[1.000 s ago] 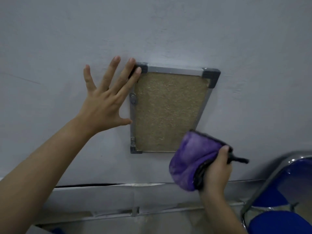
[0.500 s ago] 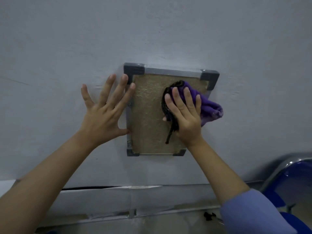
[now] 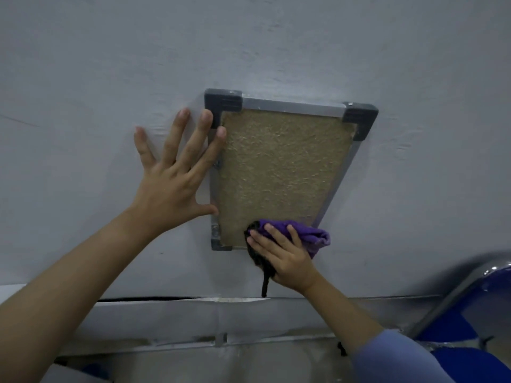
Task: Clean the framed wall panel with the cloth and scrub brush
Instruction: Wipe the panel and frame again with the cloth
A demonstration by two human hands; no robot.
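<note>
The framed wall panel hangs on a grey wall: a tan, rough board in a grey metal frame with dark corner caps. My left hand lies flat on the wall with fingers spread, fingertips touching the frame's left edge and top left corner. My right hand presses a purple cloth with a black edge against the panel's bottom right corner, covering that corner. A black strand hangs down from under the palm. No scrub brush shows.
A white baseboard strip runs along the foot of the wall, with a floor rail below it. A blue chair with a chrome frame stands at the lower right, close to my right arm.
My right hand has carried the cloth up onto the panel's upper middle, then down to its bottom right corner. My left hand has stayed flat by the frame's left edge.
</note>
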